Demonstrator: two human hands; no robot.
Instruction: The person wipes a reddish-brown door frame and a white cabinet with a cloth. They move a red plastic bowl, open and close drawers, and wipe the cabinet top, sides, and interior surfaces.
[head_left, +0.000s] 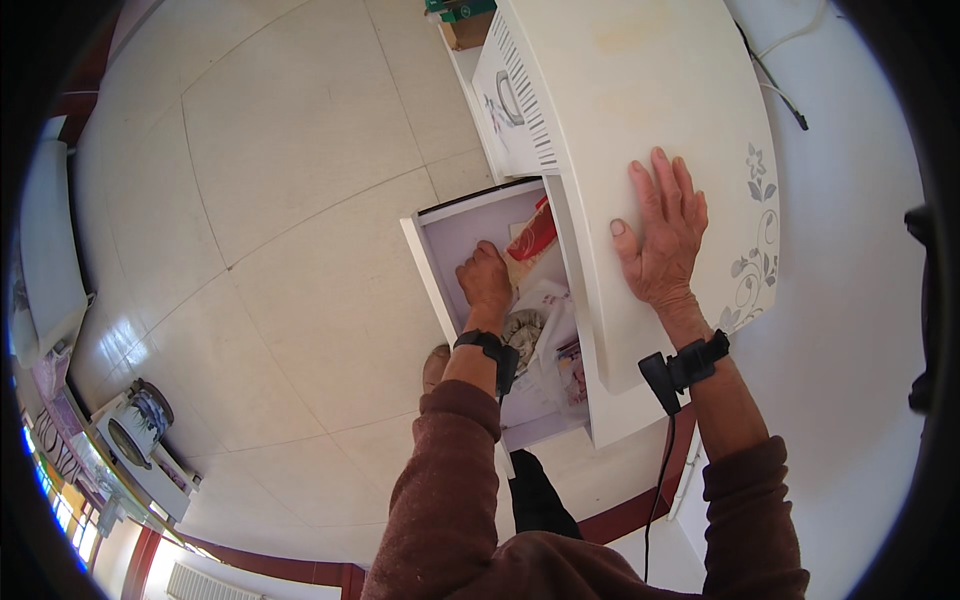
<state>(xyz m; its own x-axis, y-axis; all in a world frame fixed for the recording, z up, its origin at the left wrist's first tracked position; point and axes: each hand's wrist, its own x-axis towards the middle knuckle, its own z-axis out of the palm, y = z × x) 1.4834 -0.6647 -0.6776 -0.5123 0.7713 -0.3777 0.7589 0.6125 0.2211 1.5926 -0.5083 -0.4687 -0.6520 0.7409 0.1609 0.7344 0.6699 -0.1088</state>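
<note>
My left hand (pixel 485 280) is inside a pulled-out white drawer (pixel 445 235), its fingers curled closed; whatever they may hold is hidden. Just right of it in the drawer lie a red packet (pixel 532 232) and a pale flat piece partly under it. Nearer to me in the same drawer are crumpled clear plastic bags (pixel 545 345), one around a coiled greyish thing (pixel 523 330). My right hand (pixel 662 235) rests flat on the white cabinet top (pixel 610 110), fingers stretched out and holding nothing.
Beyond the drawer, the cabinet has a slatted white front (pixel 525 95) with a handle, and a green box (pixel 462 10) shows past it. A black cable (pixel 660 490) hangs from my right wrist. Tiled floor (pixel 300 200) lies to the left, with a white appliance (pixel 135 435) farther off.
</note>
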